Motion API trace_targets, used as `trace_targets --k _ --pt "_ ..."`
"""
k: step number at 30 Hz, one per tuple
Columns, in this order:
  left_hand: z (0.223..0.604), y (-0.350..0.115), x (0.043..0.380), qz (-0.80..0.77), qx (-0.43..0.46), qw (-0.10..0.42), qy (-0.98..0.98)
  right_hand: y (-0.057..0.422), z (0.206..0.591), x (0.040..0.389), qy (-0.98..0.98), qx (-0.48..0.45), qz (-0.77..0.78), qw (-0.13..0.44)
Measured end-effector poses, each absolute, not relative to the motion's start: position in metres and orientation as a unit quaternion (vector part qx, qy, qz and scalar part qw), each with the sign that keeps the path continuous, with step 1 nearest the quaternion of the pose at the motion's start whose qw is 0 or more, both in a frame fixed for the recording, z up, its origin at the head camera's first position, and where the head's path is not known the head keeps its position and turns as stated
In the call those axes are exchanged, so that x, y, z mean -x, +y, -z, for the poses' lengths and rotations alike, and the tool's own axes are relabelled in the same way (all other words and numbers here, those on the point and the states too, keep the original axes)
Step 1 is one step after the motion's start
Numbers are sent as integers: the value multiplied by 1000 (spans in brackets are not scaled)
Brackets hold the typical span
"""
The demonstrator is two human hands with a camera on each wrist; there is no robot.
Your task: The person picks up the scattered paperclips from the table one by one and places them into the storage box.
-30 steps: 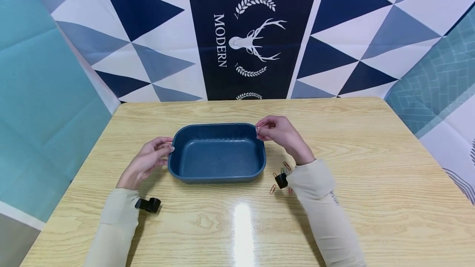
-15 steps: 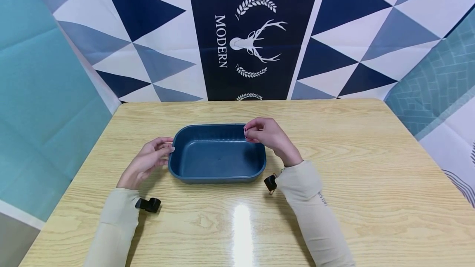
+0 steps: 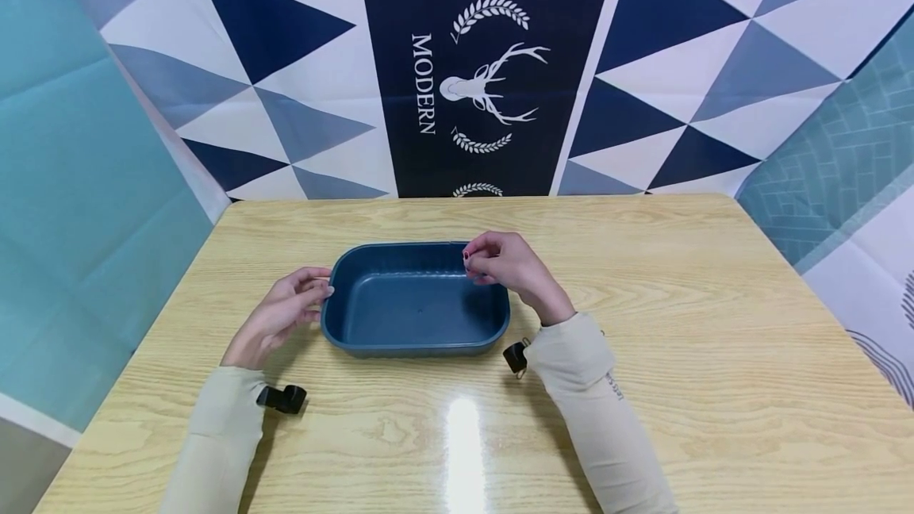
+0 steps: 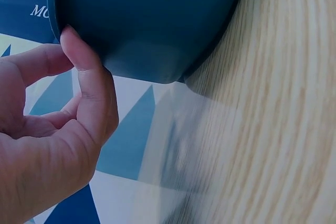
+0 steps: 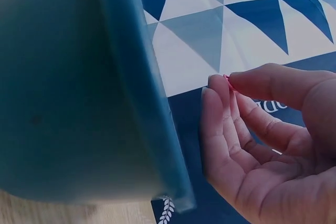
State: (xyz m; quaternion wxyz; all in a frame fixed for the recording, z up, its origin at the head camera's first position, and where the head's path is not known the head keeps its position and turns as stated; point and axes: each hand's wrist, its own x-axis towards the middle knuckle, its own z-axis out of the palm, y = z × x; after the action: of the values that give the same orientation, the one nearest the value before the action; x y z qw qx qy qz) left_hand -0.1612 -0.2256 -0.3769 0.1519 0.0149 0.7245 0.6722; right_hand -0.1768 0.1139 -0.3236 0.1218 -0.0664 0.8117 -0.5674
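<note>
right hand (image 3: 505, 262) pinching pink clip (image 5: 229, 82); shifted left over basin (image 3: 414, 349); left hand (image 3: 278, 312) gripping basin, unmoved

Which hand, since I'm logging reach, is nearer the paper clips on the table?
Right. The right hand is at the far right corner of the tray, just beyond the paper clips; the left hand touches the tray's left end, across the tray from them.
</note>
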Motion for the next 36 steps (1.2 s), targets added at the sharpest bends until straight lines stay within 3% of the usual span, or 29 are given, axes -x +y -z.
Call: trace_targets --k 36 --pt "381 -228 166 -669 -14 157 727 119 324 180 799 43 583 142"
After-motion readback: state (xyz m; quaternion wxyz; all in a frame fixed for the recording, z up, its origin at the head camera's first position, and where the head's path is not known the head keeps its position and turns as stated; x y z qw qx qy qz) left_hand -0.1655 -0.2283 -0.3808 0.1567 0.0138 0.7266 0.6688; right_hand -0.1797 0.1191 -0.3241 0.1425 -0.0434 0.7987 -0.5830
